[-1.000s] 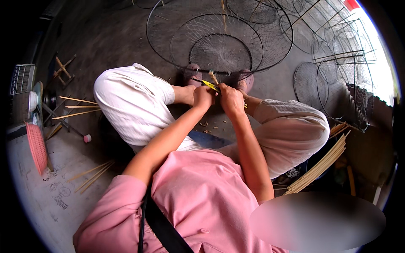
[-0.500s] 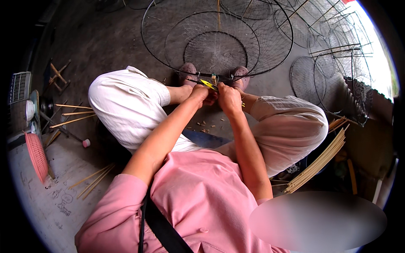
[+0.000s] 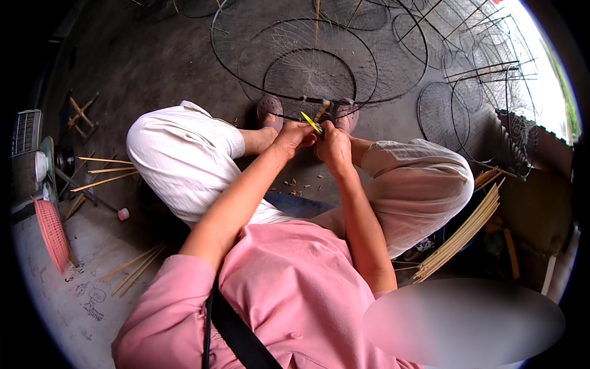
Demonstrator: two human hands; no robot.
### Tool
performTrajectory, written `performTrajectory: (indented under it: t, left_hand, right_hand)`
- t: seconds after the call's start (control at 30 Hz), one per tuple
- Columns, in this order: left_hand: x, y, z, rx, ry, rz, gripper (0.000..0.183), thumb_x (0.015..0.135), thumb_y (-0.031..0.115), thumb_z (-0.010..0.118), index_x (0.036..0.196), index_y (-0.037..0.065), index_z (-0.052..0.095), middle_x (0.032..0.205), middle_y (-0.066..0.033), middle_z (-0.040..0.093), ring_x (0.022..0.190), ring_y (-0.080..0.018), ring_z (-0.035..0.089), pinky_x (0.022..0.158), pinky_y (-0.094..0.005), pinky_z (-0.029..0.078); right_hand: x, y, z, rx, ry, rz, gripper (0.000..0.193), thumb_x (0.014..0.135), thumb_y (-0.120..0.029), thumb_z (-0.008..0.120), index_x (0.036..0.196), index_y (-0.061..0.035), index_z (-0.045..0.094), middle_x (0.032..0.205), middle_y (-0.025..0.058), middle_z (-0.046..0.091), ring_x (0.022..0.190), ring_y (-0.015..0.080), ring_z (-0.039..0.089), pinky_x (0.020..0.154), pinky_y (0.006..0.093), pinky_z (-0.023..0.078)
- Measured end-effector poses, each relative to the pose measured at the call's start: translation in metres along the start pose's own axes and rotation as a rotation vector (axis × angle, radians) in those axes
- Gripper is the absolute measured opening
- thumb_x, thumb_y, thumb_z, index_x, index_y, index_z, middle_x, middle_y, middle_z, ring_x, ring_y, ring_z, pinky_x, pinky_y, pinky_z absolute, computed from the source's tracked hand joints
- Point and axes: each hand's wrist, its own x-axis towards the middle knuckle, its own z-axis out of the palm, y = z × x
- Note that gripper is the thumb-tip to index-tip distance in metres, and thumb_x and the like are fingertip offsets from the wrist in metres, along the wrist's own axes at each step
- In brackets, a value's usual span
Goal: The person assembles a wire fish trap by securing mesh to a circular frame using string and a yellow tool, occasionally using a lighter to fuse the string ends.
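Observation:
In front of my feet a round net (image 3: 319, 71) with black hoops lies with its near rim close to my hands. My left hand (image 3: 295, 136) is closed at that rim, its fingers curled; what it holds is too small to make out. Beside it my right hand (image 3: 335, 146) is closed around a slim yellow and dark tool (image 3: 311, 122), whose yellow tip points up and left between the hands. The tool's exact kind does not show. A short pale wooden piece (image 3: 322, 109) sticks up at the rim just beyond my fingers.
More hooped nets (image 3: 485, 86) stand at the far right. A bundle of thin sticks (image 3: 461, 237) leans right of my knee. At left are loose sticks (image 3: 110, 169), a pink basket (image 3: 51, 235) and a small wooden stand (image 3: 81, 117). Small chips (image 3: 294, 183) lie between my legs.
The yellow tool has turned steeper between my hands, and its end beyond my right hand no longer shows. The short wooden piece now tilts to the right. Both hands stay close together.

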Motion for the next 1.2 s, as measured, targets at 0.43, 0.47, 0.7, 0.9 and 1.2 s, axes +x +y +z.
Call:
performTrajectory:
  t: [0.43,0.47,0.7,0.9,1.2]
  left_hand:
    - [-0.015,-0.02,0.004,-0.643,0.289,-0.175,0.009,0.103,0.029,0.079,0.098,0.02,0.078,0.082,0.0062,0.074,0.07,-0.0126,0.066,0.069,-0.0354,0.054]
    - [-0.016,-0.02,0.002,-0.644,0.261,-0.172,0.008,0.103,0.028,0.078,0.099,0.02,0.078,0.083,0.0058,0.075,0.071,-0.0133,0.067,0.07,-0.0362,0.055]
    - [-0.044,-0.016,-0.004,-0.661,0.266,-0.15,0.006,0.102,0.026,0.078,0.101,0.02,0.079,0.086,0.0041,0.076,0.074,-0.0169,0.072,0.071,-0.0383,0.06]
    - [-0.091,-0.007,-0.002,-0.669,0.25,-0.144,0.005,0.1,0.025,0.08,0.099,0.02,0.08,0.086,0.0038,0.076,0.071,-0.017,0.072,0.067,-0.0363,0.06]
    - [-0.14,0.013,0.005,-0.674,0.441,-0.004,0.005,0.098,0.014,0.079,0.094,0.012,0.08,0.086,0.0004,0.076,0.073,-0.0173,0.072,0.066,-0.0367,0.059]
  right_hand:
    - [-0.003,-0.033,0.009,0.202,0.044,0.064,0.028,0.097,-0.025,0.08,0.119,-0.0081,0.079,0.098,0.0252,0.081,0.094,0.0422,0.081,0.083,0.0524,0.064]
    - [-0.005,-0.034,0.008,0.199,0.051,0.061,0.028,0.097,-0.025,0.08,0.119,-0.008,0.08,0.099,0.0252,0.081,0.094,0.0421,0.081,0.083,0.0523,0.064]
    - [-0.024,-0.062,-0.002,0.273,0.064,0.096,0.029,0.097,-0.026,0.08,0.118,-0.0073,0.081,0.098,0.0249,0.081,0.094,0.0417,0.081,0.083,0.0523,0.063]
    - [-0.05,-0.098,-0.012,0.275,0.061,0.146,0.029,0.096,-0.028,0.08,0.117,-0.0078,0.082,0.096,0.025,0.081,0.093,0.0418,0.081,0.084,0.052,0.063]
    - [-0.085,-0.165,-0.03,0.202,0.111,0.208,0.025,0.097,-0.027,0.077,0.116,-0.0106,0.076,0.099,0.026,0.08,0.098,0.0465,0.078,0.086,0.0553,0.06]
